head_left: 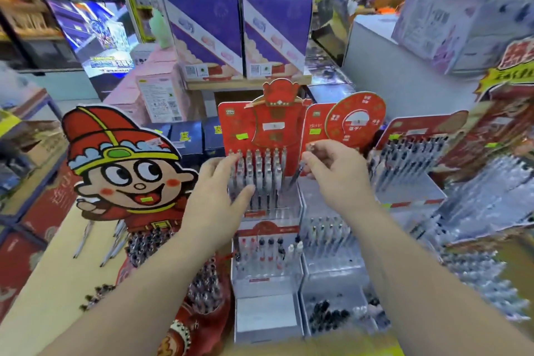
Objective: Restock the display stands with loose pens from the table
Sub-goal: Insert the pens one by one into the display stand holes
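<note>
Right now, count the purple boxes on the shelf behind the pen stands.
2. The left purple box stands on the wooden shelf, the right purple box beside it. More may sit hidden behind them.

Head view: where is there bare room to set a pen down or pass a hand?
Free: the yellow tabletop left of the cartoon cutout, bar a few loose pens; the white tray nearest the camera; the clear rack below the right hand. Crowded: the pen rows by the left hand and the stands on the right.
</note>
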{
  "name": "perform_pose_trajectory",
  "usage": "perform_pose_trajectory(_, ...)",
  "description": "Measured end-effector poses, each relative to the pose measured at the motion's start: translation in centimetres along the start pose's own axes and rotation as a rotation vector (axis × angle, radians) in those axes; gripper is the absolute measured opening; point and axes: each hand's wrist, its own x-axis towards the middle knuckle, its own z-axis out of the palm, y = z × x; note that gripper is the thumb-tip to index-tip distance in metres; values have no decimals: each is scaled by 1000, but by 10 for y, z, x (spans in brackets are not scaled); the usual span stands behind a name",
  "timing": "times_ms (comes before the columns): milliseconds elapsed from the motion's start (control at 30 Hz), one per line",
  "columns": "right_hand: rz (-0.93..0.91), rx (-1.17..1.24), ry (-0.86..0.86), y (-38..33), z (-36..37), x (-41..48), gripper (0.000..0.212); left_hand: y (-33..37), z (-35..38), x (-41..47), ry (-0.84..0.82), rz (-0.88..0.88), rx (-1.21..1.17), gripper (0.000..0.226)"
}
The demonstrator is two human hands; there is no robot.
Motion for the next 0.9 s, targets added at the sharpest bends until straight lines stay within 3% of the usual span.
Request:
perform_pose_trajectory(433,-145,-176,-88,-13,8,19,10,-13,12,1,27,4,-20,61)
perform_pose_trajectory(900,-82,-284,-185,8,22,15,18,-15,11,0,4,0,-24,58)
